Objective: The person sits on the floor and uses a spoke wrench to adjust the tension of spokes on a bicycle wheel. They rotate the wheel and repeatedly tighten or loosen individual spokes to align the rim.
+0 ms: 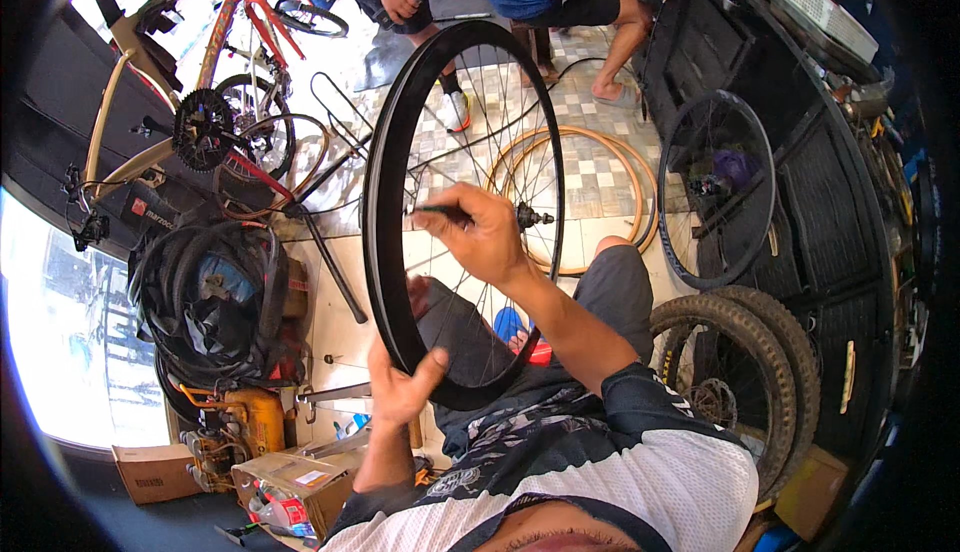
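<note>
A black deep-rimmed bicycle wheel [383,167] stands upright between my legs, its thin spokes running to a dark hub [528,215]. My left hand [402,384] is closed on the lower near part of the rim, with the thumb laid over its edge. In front of the spokes, my right hand [480,232] pinches a small dark object [445,214] between thumb and fingers. Its kind is too small to make out. No tire shows on the rim.
Tan-walled tires [640,187] lie on the tiled floor beyond the wheel. To the right are a thin black wheel [768,187] and knobby-tired wheels [775,352]. Bike frames [215,42], bundled tires [165,292] and a cardboard box [325,492] stand left. Two people are ahead.
</note>
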`<state>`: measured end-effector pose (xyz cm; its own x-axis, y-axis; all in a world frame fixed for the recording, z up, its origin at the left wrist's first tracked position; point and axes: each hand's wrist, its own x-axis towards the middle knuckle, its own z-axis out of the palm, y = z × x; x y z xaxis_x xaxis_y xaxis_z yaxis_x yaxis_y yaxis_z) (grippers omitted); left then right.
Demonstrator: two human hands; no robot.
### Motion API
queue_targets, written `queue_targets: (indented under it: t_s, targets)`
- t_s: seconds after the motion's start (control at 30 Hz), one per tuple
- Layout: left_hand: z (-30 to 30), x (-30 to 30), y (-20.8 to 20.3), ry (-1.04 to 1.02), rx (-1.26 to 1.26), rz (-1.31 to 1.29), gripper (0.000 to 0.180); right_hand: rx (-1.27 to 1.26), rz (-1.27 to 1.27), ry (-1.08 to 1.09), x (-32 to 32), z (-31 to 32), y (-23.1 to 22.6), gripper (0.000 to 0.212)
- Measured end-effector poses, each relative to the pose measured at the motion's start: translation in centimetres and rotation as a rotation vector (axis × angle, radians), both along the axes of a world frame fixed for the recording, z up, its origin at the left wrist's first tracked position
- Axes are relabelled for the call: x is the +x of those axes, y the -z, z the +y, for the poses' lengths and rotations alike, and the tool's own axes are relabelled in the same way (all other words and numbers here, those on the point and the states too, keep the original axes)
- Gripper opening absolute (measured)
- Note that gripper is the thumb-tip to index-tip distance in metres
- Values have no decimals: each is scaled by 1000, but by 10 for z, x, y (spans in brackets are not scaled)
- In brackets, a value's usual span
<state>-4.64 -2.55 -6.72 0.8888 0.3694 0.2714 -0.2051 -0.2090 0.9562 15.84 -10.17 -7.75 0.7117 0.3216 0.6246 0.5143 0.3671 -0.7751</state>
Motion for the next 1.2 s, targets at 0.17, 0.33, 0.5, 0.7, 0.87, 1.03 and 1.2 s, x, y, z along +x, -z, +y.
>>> queue_targets:
  t_s: [0.17, 0.33, 0.5, 0.7, 0.87, 1.03, 1.2]
  targets:
    - [-17, 11, -7, 117, -278, -126, 71, 88, 241, -81, 35, 8, -1, 19]
    - [-8, 34, -39, 201, -373, -121, 77, 117, 190, -249, 83, -1, -6, 33]
    - [-4, 44, -53, 195, -350, -78, 77, -80, 27, 213, 109, -28, -1, 27]
    - [0, 51, -55, 109, -171, -50, 79, -96, -252, 80, 23, -50, -15, 23]
    - [-1, 50, -54, 78, -156, -40, 78, -112, -210, 46, 5, -40, -9, 25]
    - [5, 42, -49, 63, -147, -31, 77, -87, -192, -30, 5, -29, 0, 25]
    - [8, 38, -45, 49, -141, -39, 76, -104, -146, -163, 9, -24, 4, 24]
